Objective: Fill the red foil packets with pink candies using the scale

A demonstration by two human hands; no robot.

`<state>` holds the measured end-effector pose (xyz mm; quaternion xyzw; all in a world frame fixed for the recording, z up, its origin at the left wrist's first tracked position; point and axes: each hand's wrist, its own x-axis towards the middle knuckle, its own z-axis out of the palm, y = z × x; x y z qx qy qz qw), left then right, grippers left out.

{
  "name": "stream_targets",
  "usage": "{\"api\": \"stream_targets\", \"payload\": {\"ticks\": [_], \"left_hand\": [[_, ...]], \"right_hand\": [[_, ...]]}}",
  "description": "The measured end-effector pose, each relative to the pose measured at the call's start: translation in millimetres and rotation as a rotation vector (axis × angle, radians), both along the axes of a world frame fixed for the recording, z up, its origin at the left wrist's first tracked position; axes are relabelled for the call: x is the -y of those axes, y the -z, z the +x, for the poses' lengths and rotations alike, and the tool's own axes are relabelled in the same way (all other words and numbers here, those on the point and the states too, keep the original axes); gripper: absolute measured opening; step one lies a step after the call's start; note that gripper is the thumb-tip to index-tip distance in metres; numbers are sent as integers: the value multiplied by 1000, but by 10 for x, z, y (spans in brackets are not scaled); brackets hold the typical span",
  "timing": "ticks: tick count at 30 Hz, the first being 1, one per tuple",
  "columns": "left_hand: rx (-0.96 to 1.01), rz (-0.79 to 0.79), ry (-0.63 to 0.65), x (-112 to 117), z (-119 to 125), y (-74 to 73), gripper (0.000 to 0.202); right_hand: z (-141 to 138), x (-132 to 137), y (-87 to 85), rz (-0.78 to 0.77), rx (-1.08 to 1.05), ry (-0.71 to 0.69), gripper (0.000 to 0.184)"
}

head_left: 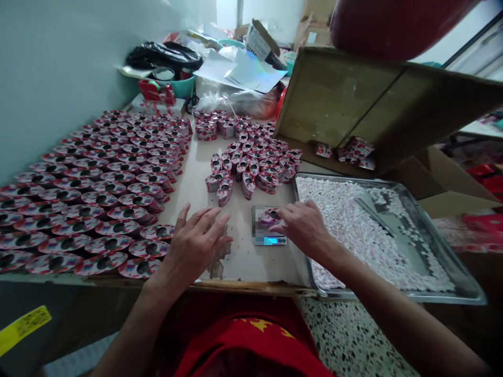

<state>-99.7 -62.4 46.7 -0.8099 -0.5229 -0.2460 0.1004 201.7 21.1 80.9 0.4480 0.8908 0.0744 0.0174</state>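
Red-white packet (pixel 269 215) on scale (pixel 257 240), part blurred; right fingers (pixel 285 213) overlap edge, grip unclear; left fingers (pixel 203 215) spread, released.

Left hand (pixel 199 232) palm down, loosely spread; right hand (pixel 303 222) turned inward, fingers bent (pixel 288 212).
They stand apart; the bare left forearm (pixel 135 319) and right forearm (pixel 389 309) slant inward from below.

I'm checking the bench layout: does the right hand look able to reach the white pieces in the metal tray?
Probably yes: the right hand, at a packet on the small scale, is close beside the metal tray, and the white pieces lie largely uncovered, with only the forearm crossing some.
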Motion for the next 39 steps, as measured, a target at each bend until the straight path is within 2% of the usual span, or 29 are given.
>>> {"api": "stream_targets", "payload": {"ticks": [3, 5, 6, 8, 10, 13, 15, 20, 24, 27, 31, 35, 39], "left_hand": [[-11, -25, -7, 18, -24, 114, 36], [-14, -59, -16, 18, -23, 181, 34], [-12, -82, -14, 5, 2, 200, 33], [-4, -125, 6, -48, 103, 202, 32], [9, -153, 33, -125, 243, 161, 32], [38, -154, 47, -227, 409, 85, 34], [45, -164, 39, -258, 446, 64, 34], [33, -225, 5, -274, 441, 117, 33], [151, -235, 23, -357, 531, 162, 34], [253, -262, 13, -430, 631, 185, 37], [383, -344, -35, -457, 742, 196, 48], [496, -419, -84, -444, 840, 201, 59], [509, -433, -124, -500, 997, 320, 66]], "right_hand": [[583, 134, 80, 52, -77, 146, 22], [978, 215, 241, -51, -80, 179, 22], [1132, 242, 340, -110, -79, 167, 30], [1322, 257, 524, -193, -72, 139, 46], [1383, 218, 633, -238, -57, 123, 41], [1415, 111, 624, -368, -116, 86, 14], [1486, 54, 555, -488, -246, 113, 7], [1708, 9, 432, -783, -709, 429, 9], [1662, -20, 344, -872, -985, 633, 21], [1514, -75, 234, -876, -1014, 652, 20], [1193, -187, 89, -845, -1013, 523, 14], [728, -307, -22, -806, -976, 335, 19], [436, -407, -168, -756, -867, 189, 15]]}}
